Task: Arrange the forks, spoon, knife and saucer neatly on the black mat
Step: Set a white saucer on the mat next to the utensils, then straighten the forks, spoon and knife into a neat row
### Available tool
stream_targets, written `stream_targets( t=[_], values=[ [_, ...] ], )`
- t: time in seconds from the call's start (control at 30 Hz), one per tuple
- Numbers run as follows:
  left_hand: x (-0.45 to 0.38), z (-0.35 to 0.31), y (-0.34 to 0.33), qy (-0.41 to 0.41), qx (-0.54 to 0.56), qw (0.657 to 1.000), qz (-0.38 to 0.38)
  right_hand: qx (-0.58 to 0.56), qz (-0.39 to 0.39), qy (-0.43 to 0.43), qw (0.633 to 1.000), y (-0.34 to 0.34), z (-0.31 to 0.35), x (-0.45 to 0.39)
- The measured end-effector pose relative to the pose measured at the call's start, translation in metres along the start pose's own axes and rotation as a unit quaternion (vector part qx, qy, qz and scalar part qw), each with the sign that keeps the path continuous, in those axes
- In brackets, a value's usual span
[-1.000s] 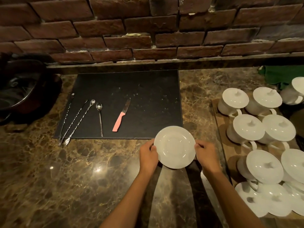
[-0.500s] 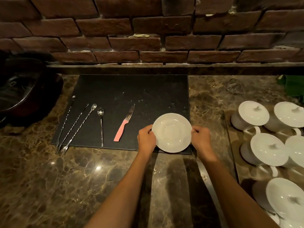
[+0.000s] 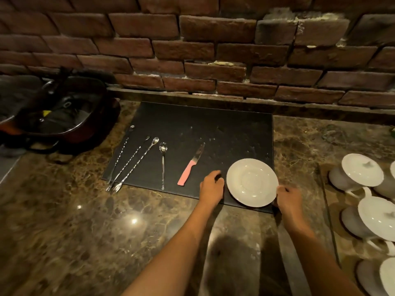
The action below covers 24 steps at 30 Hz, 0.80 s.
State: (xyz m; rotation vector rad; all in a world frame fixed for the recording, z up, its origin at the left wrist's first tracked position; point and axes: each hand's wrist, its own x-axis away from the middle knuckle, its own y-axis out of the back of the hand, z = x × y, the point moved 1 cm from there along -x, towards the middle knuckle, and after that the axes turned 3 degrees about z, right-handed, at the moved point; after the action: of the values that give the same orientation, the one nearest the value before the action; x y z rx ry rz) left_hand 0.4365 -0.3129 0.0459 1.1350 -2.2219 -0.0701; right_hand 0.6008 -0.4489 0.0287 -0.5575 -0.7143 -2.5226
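The white saucer point(image 3: 252, 182) lies flat on the front right corner of the black mat point(image 3: 203, 124), its rim reaching the mat's right edge. My left hand point(image 3: 211, 186) sits just left of the saucer with its fingers loosely curled and a thin gap to the rim. My right hand point(image 3: 288, 197) touches the saucer's lower right rim with its fingertips. On the mat's left side lie long twisted-handle forks point(image 3: 130, 162), side by side, tines poking past the front edge. A small spoon point(image 3: 163, 165) and a pink-handled knife point(image 3: 190, 165) lie to their right.
A brick wall point(image 3: 213, 50) runs behind the brown marble counter point(image 3: 85, 231). A dark bag point(image 3: 59, 116) sits at the far left. Several white lidded cups point(image 3: 363, 174) stand on a tray at the right.
The saucer moved from the counter's front onto the mat's front right corner and now rests flat. My left hand has come off its rim.
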Motion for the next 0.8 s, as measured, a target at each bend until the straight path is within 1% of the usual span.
stream_targets(
  t=[0.1,0.2,0.33,0.4,0.5,0.57,0.8],
  values=[
    [0.017,0.031,0.043,-0.056,-0.026,0.998,-0.027,-0.054,-0.022,-0.035,0.998,-0.005,-0.011,0.032],
    [0.033,0.068,0.1,-0.094,-0.075,0.99,-0.078,-0.099,-0.034,-0.039,0.994,-0.023,-0.019,0.071],
    [0.042,0.12,0.197,-0.115,-0.144,0.973,-0.142,-0.137,-0.072,-0.061,0.986,-0.066,-0.027,0.122],
    [0.036,0.141,0.247,-0.122,-0.168,0.966,-0.157,-0.163,-0.082,-0.075,0.98,-0.095,-0.029,0.145],
    [0.018,0.164,0.315,-0.124,-0.234,0.953,-0.147,-0.191,-0.091,-0.099,0.972,-0.139,-0.031,0.181],
    [0.005,0.173,0.352,-0.138,-0.283,0.939,-0.138,-0.195,-0.084,-0.099,0.972,-0.169,-0.024,0.205],
    [-0.066,0.168,0.438,-0.22,-0.441,0.865,-0.098,-0.166,-0.03,-0.05,0.984,-0.276,0.023,0.263]
  ],
)
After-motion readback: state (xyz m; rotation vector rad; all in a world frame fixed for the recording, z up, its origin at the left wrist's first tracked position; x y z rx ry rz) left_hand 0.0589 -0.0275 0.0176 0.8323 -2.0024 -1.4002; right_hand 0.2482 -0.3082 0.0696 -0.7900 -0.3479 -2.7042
